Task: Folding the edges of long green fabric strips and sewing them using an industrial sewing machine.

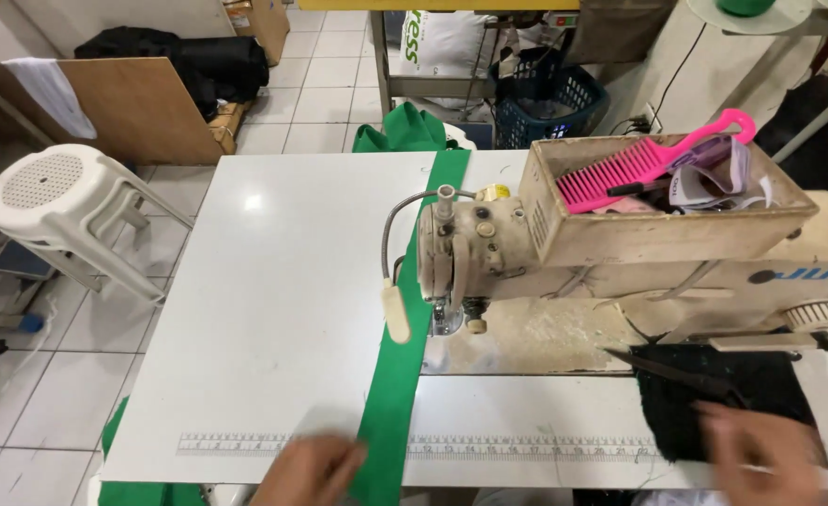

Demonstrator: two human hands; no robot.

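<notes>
In the head view, the person's left hand (309, 471) lies low at the near edge of the white table (273, 309), palm down and fingers stretched toward the right, their tips touching the left edge of a long green fabric strip (397, 375). The hand is blurred, and it rests flat rather than gripping. The strip runs from the near edge up the table, under the head of a cream sewing machine (470, 253), and off the far side. The right hand (760, 454) sits at the lower right, also blurred, fingers loosely spread over a black cloth (714, 394); whether it pinches the cloth cannot be told. Dark scissors (662, 368) lie on the cloth just beyond the fingers. A printed ruler strip (526, 447) runs along the table's near edge between the two hands, which are well apart. On the machine stands a wooden box (657, 234) holding a pink comb (653, 159).
</notes>
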